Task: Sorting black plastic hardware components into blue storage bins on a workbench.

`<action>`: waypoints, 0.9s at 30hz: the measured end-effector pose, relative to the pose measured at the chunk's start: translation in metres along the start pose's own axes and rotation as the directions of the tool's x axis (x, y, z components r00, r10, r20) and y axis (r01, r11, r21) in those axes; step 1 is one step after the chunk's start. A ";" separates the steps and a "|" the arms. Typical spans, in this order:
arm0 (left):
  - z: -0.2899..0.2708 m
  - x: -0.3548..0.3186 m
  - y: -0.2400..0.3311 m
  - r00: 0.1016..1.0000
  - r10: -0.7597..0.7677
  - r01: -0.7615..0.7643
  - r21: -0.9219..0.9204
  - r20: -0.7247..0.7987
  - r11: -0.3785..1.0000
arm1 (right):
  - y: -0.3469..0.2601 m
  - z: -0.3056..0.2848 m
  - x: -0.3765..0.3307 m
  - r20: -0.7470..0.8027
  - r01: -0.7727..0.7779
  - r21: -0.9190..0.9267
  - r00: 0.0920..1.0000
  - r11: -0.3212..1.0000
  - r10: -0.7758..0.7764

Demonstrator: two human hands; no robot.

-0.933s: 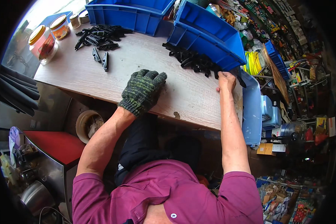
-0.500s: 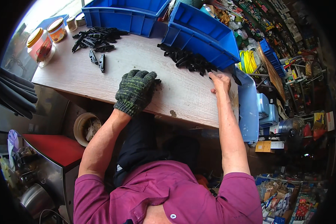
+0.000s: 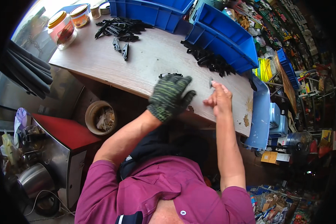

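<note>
Landmark: right-hand blue crate (image 3: 220,49), far side of worktop (image 3: 149,59). Loose black pieces (image 3: 211,63) heaped along its near side. Bare right hand (image 3: 221,100) on the person's side of crate; fingers pinch a small dark piece (image 3: 211,83), blurred. Gloved left hand (image 3: 170,95) farther from crate, fingertips at a black clip (image 3: 170,74); grasp cannot be told. Second black heap (image 3: 120,28) well left of crate.

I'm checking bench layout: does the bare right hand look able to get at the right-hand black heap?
Probably yes: the black heap lies just beyond the right hand, and the blue bin stands behind the heap, out of the way. That hand seems to pinch a small dark piece.
</note>
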State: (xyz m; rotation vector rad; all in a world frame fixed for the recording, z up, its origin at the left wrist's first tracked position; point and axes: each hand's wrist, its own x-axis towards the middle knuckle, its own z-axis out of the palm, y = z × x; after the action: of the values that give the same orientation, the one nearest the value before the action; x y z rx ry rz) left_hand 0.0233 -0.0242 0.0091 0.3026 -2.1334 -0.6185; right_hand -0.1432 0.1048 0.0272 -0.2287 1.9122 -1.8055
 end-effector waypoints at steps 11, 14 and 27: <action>0.013 0.001 0.015 0.985 -0.051 0.050 0.015 0.163 0.999 | 0.008 0.027 -0.040 0.268 0.118 0.034 0.956 0.992 -0.122; 0.012 0.001 0.017 0.983 -0.050 0.049 0.010 0.176 0.999 | 0.015 0.028 -0.033 0.297 0.243 -0.009 0.927 0.970 -0.230; -0.023 0.011 -0.032 0.966 -0.119 0.035 0.339 0.230 0.940 | 0.005 0.038 -0.050 0.087 0.089 0.165 0.991 0.982 -0.105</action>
State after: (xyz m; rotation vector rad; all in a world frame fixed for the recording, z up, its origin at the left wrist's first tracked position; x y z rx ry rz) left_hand 0.0355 -0.0632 0.0108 0.5207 -2.4799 -0.3486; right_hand -0.0814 0.0939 0.0343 -0.3511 1.7066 -1.9649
